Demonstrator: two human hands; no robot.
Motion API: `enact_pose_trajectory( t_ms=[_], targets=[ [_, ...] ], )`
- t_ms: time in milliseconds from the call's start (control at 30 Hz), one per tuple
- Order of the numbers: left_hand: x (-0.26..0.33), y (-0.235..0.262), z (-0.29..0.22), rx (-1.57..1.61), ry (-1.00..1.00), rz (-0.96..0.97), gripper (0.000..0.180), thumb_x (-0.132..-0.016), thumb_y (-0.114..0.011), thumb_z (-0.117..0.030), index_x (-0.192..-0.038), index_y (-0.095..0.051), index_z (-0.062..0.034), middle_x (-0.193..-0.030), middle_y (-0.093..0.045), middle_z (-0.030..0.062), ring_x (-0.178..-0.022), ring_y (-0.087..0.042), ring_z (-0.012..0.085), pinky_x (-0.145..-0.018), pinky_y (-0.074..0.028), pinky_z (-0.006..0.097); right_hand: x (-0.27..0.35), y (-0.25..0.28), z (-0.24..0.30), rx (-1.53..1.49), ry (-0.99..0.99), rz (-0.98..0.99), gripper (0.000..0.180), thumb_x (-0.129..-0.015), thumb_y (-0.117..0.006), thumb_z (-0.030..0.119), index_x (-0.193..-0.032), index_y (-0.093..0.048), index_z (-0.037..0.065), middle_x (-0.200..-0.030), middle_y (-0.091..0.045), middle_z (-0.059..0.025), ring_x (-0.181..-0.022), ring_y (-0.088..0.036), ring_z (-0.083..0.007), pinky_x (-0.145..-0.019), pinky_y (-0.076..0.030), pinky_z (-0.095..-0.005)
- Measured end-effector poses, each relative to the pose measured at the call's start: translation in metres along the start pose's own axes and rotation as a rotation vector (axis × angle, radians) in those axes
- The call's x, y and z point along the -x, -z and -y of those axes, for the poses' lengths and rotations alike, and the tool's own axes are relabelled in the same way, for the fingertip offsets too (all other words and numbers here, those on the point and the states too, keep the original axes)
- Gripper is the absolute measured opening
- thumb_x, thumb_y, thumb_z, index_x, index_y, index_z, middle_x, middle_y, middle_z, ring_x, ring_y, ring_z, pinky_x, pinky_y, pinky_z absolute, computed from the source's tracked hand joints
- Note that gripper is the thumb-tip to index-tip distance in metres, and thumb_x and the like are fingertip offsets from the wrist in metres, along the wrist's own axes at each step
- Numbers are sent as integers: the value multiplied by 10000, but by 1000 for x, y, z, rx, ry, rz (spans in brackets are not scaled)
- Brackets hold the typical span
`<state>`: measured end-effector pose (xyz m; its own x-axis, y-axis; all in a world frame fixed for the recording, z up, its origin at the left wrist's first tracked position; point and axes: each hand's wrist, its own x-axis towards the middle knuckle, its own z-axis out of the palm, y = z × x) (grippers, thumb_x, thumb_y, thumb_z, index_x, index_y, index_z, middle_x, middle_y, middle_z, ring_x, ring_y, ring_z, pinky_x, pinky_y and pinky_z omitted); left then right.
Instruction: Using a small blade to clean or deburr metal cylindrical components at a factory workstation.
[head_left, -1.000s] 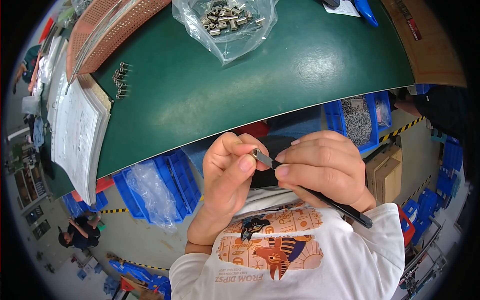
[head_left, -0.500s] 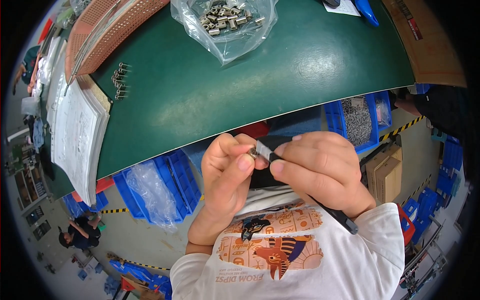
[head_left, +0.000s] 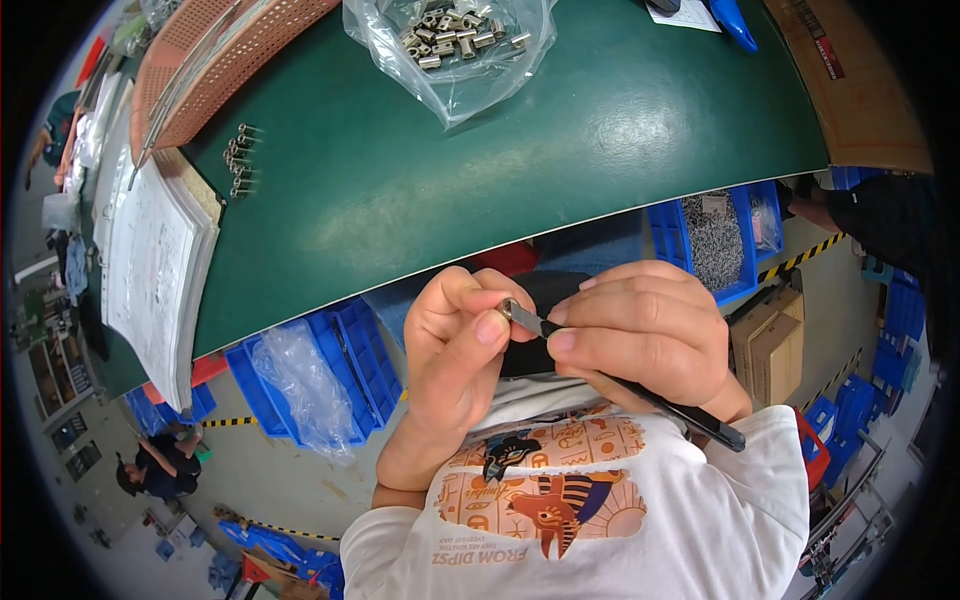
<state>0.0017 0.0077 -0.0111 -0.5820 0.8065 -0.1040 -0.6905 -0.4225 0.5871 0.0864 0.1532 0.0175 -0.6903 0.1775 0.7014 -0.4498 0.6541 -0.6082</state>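
Between thumb and fingers, my left hand [head_left: 455, 345] pinches a small shiny metal fitting [head_left: 507, 306], mostly covered by the fingertips. A craft knife [head_left: 690, 412] with a black handle is gripped in my right hand [head_left: 645, 335]. Its flat metal blade points left and meets the fitting's near end at my left fingertips. Both hands are in front of my body, just off the table's near edge. Farther off, a clear plastic bag [head_left: 480, 85] on the green table [head_left: 400, 190] holds several similar metal cylinders [head_left: 450, 42].
Several small metal pieces with thin stems [head_left: 240, 160] lie at the table's left. Beside them are a stack of papers [head_left: 160, 260] and a pink perforated basket [head_left: 220, 60]. Blue bins [head_left: 320, 375] sit below the edge; a cardboard box [head_left: 860, 90] stands far right.
The knife has turned in my right hand: its handle end has swung right and slightly up, and the blade now slants along the fitting. My left hand has barely moved.
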Motion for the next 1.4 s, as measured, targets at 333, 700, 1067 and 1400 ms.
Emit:
enact_pose_trajectory(
  t_ms=[333, 700, 1067, 1400],
  targets=[
    [3, -3, -1, 33, 6, -7, 103, -854, -578, -66, -945, -533, -49, -938, -571, 150, -795, -548, 124, -747, -450, 255, -1, 9, 8, 184, -24, 173, 240, -692, -752, 68, -903, -639, 78, -848, -651, -74, -719, -646, -198, -678, -536, -318],
    [2, 0, -2, 32, 15, 4, 110, -851, -582, -73, -947, -536, -46, -919, -567, 148, -785, -553, 123, -744, -453, 247, 0, -1, 3, 1, -5, -1, 171, -653, -716, 58, -809, -663, 9, -730, -629, -73, -587, -606, -174, -535, -509, -271],
    [1, 0, -1, 28, 21, 1, 90, -855, -574, -71, -932, -531, -50, -921, -567, 151, -785, -553, 124, -748, -455, 249, 0, 1, 3, 56, 23, 40, 215, -622, -678, 70, -822, -659, -6, -753, -630, -89, -607, -617, -194, -548, -512, -279],
    [0, -1, -2, 88, 60, 12, 87, -865, -562, -83, -937, -527, -51, -939, -565, 146, -807, -571, 136, -740, -478, 272, 0, 2, 3, 9, -10, -3, 173, -665, -726, 75, -815, -662, 17, -733, -631, -68, -604, -607, -173, -565, -513, -276]
  ],
)
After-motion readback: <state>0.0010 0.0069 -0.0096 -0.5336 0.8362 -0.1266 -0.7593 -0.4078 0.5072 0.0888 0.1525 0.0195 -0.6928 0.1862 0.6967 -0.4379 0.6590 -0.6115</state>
